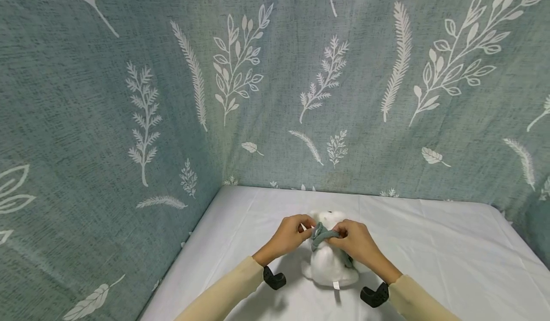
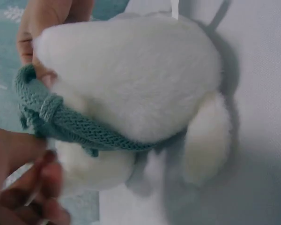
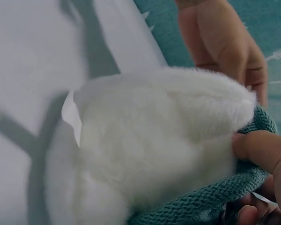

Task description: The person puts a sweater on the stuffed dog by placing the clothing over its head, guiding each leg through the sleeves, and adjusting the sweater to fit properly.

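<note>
— Where is the plush toy [image 1: 328, 259]?
— Sitting upright on the bench [image 1: 451, 249], under a white sheet, facing away toward the leaf-printed curtain [image 1: 275, 87]. Small white tag [image 1: 336, 285] at the near bottom of the toy, touching the sheet.

— And around the neck of the toy?
— A teal knitted scarf [image 1: 323, 235], wrapped close. In the left wrist view, a knot in the scarf [image 2: 51, 108] at one side of the toy [image 2: 131, 79].

— The left hand [image 1: 290, 236]?
— At the left side of the toy's neck. Fingers curled, pinching the scarf end there.

— The right hand [image 1: 357, 241]?
— At the right side of the toy's neck, touching the toy. Fingers bent, gripping the scarf; in the right wrist view a fingertip [image 3: 253, 150] pressing on the knit [image 3: 215, 201] just beside the white fur [image 3: 150, 140].

— Anything else near the toy?
— Two black camera mounts, one [image 1: 273, 279] to the left of the toy under the left wrist, one [image 1: 375, 295] to the right of the toy under the right wrist. Cream sleeves on both arms.
</note>
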Demonstrator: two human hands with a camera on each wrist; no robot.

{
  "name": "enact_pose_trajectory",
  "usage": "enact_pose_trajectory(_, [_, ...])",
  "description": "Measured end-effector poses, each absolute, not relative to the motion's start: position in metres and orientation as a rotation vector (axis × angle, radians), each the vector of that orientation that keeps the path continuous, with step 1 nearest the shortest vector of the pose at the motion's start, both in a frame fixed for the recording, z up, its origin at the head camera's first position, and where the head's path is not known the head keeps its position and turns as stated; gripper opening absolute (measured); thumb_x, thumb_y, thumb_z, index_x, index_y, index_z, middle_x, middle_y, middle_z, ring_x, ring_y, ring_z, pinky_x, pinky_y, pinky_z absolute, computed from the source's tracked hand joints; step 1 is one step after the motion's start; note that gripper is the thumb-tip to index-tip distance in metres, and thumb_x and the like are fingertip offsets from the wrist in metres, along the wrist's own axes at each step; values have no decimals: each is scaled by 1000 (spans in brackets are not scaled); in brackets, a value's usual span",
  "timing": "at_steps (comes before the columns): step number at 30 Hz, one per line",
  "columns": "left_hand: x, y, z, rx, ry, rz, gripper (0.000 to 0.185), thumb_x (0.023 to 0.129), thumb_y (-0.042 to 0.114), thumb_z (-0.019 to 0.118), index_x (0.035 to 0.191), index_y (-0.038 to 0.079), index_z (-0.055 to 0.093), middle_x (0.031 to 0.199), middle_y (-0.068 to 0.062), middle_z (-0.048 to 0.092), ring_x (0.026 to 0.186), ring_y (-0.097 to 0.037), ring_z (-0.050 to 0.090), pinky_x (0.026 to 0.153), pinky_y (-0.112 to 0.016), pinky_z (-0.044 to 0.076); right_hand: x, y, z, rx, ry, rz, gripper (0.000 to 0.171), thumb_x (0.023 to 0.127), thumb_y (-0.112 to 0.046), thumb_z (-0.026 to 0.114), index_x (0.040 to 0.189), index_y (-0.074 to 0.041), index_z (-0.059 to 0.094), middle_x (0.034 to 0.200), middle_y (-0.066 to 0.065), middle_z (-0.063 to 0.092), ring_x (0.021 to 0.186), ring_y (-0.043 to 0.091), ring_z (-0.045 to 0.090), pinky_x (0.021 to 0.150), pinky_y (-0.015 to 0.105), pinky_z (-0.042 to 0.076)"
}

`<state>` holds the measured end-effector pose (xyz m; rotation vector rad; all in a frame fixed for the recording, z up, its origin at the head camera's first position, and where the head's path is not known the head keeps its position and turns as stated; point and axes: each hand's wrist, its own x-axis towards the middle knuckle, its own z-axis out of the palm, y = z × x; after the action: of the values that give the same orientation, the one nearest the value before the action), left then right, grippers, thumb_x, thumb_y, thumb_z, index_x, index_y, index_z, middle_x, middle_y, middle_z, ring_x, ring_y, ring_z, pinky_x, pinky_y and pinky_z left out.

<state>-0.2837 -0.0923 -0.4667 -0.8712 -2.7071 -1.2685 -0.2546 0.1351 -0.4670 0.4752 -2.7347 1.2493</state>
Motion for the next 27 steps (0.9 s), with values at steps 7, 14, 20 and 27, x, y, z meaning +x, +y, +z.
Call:
enact_pose_trajectory(7, [-288,-94,-458,-1101,-2632,-1112,11,101,16,68,110,16,76,100,5,64,75,-5,55,64,-22,48,-252,138,-466,554,-2711,1169,11,87,-21,84,96,-14,83,76,-7,56,65,9,49,58,26,43])
enact_pose_trajectory(14, [-290,-102,-453,-1210,-2705,-984,20,100,16,70,119,13,77,101,3,64,72,-3,51,65,-20,46,-248,145,-461,651,-2794,1191,32,95,-40,75,110,-13,81,78,-2,53,62,12,47,55,27,42])
enact_pose_trajectory(20, [-294,-108,-450,-1211,-2758,-1037,16,96,22,75,108,14,80,99,0,65,64,-4,47,59,-20,43,-249,146,-458,692,-2774,1228,37,103,-43,62,89,-14,81,77,-4,56,64,12,48,58,28,42])
enact_pose_trajectory(27, [-296,-106,-449,-1210,-2819,-1054,18,89,22,82,104,11,80,99,2,64,79,-22,62,64,-21,48,-249,140,-464,817,-2676,1152,6,92,-19,79,97,-15,81,81,-7,56,67,4,50,59,26,47])
